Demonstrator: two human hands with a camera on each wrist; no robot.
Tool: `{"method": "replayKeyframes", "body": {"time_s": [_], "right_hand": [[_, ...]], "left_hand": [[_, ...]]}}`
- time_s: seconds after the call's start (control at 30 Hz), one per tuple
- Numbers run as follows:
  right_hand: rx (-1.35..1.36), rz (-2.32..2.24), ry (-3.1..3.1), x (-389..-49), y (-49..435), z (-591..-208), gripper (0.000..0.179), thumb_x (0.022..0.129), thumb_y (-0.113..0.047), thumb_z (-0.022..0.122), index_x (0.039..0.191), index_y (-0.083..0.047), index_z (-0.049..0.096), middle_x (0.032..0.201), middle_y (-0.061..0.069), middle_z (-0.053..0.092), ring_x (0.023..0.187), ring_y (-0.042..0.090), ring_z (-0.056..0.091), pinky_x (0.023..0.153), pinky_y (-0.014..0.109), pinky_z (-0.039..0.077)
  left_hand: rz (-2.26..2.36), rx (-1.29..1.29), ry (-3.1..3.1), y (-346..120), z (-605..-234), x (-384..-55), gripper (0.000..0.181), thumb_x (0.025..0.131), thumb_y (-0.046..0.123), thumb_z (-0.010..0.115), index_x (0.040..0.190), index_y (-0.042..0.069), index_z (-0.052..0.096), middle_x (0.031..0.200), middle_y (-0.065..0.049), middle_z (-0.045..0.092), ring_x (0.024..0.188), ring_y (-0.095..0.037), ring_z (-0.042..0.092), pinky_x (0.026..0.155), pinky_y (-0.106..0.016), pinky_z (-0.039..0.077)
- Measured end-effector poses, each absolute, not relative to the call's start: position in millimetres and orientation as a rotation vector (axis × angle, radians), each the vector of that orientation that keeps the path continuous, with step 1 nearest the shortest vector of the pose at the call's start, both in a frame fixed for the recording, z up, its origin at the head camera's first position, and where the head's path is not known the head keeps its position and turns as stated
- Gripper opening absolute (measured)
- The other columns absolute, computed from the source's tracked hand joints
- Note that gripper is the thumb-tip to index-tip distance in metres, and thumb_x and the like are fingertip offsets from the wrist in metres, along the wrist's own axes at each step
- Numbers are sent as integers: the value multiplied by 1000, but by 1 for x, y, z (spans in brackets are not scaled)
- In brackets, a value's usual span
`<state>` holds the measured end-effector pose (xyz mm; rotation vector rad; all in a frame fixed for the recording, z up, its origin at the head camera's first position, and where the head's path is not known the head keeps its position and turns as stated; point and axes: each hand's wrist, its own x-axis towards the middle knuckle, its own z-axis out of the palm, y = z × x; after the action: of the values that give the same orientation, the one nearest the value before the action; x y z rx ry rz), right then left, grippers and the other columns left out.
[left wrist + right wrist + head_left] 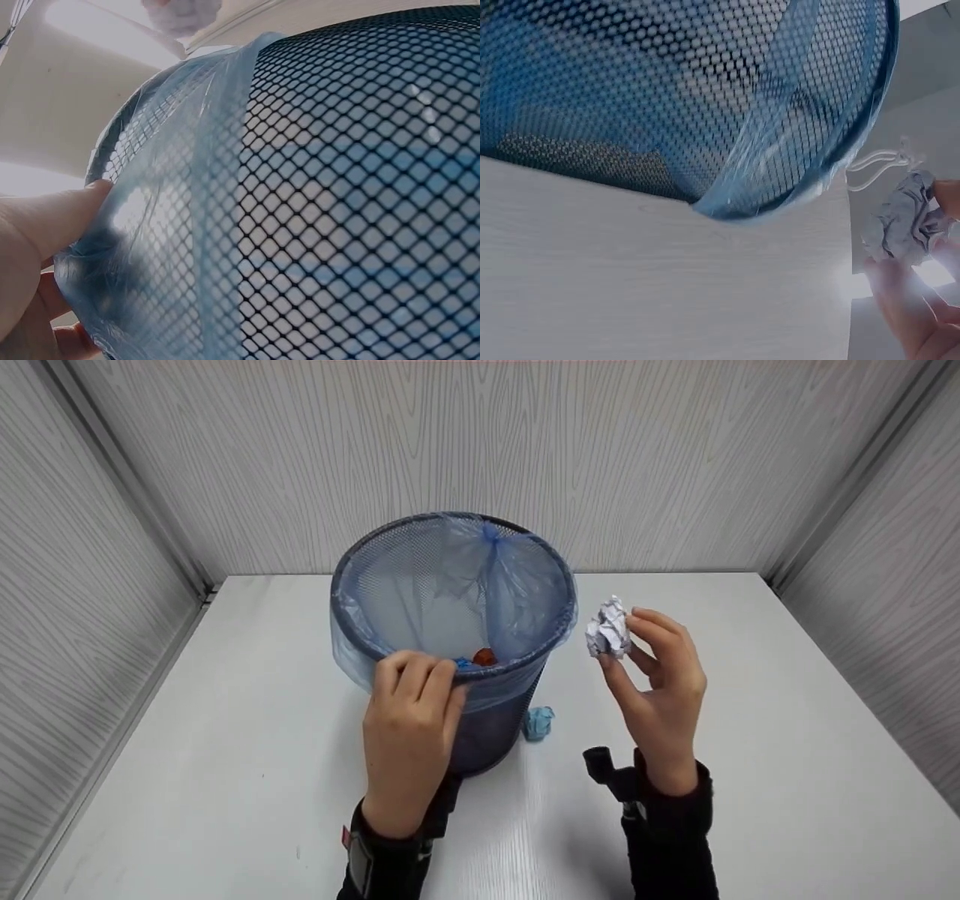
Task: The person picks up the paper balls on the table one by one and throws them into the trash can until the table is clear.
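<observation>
A dark mesh wastebasket (487,735) stands on the white table, lined with a thin blue plastic bag (525,600) folded over its rim. My left hand (409,712) grips the near rim, fingers over the edge and thumb outside, as the left wrist view also shows. Right of the basket, my right hand (667,682) pinches a crumpled white paper ball (609,630) between thumb and fingers, above the table. Inside the basket lie an orange-brown crumpled ball (484,657) and a blue one (463,662), partly hidden by the rim.
A light blue crumpled paper ball (538,723) lies on the white table (225,780) just right of the basket's base. The bag is knotted at the far right of the rim. Grey wood-grain panels (300,457) close in the back and both sides.
</observation>
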<state>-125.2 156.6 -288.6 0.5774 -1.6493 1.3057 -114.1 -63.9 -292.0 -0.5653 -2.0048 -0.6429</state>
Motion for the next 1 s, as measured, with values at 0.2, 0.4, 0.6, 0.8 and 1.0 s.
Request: {"method": "replayKeyframes", "body": {"time_s": [0.2,0.4,0.6,0.8,1.0], "right_hand": [[636,1507,-1386,-126,125,-288,32,73,5,67,93,21,47,102,22,50,91,31,54,78,33,48],[633,1500,-1356,-131,107,-288,33,75,-3,68,87,19,46,99,21,50,89,32,53,77,36,48],[642,1401,-1458,-134,100,-290,24,74,3,65,89,15,50,102,23,50,94,33,53,78,37,47],[655,1296,-1555,-136,99,-293,25,73,7,65,93,11,53,105,22,51,99,34,52,80,37,46],[676,1209,-1602,-137,100,-295,26,81,-10,63,94,9,54,107,21,51,101,33,52,83,37,45]], "left_hand": [[-643,-562,-2012,-64,-293,-114,19,72,7,70,87,0,60,85,-10,55,87,-28,45,74,-34,44],[-642,-566,-2018,-64,-292,-113,19,73,8,70,88,0,61,85,-10,55,87,-28,45,74,-34,44],[-644,-565,-2024,-64,-290,-113,18,74,9,69,88,0,61,86,-10,55,88,-28,46,74,-34,45],[-668,-560,-2033,-64,-290,-112,16,76,10,67,88,0,61,87,-10,55,89,-28,45,77,-34,43],[-665,-556,-2032,-64,-292,-113,16,77,9,66,88,0,61,88,-10,56,90,-28,46,77,-34,43]]}}
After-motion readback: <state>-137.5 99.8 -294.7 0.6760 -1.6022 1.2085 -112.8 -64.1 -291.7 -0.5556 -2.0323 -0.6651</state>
